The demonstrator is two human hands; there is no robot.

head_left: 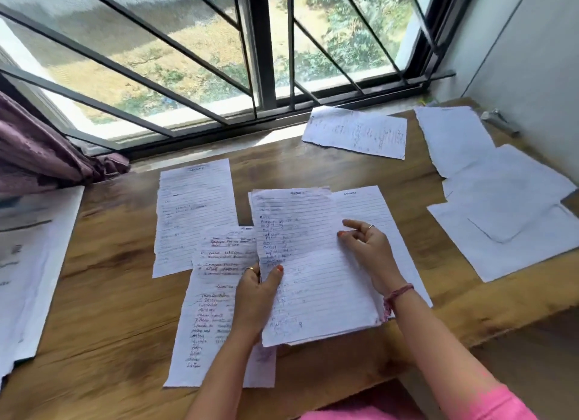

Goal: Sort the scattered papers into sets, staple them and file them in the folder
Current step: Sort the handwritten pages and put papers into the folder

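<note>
Papers (313,263), a thin lined bundle at table (109,294) centre, look light, floppy and tearable, so best gripped at the edges: left hand (257,291) pinches the 9 o'clock edge, right hand (365,242) touches its 3 o'clock side with loose fingers, more sheets (501,225) lying at 2 o'clock.

Count, head view: two hands in frame, left hand (255,291) and right hand (365,241). Loose sheets flat on the desk: about eight visible. One held stack (313,269) centre, sheet count unclear. One stapler (498,120) far right. One curtain (40,156) far left.
</note>
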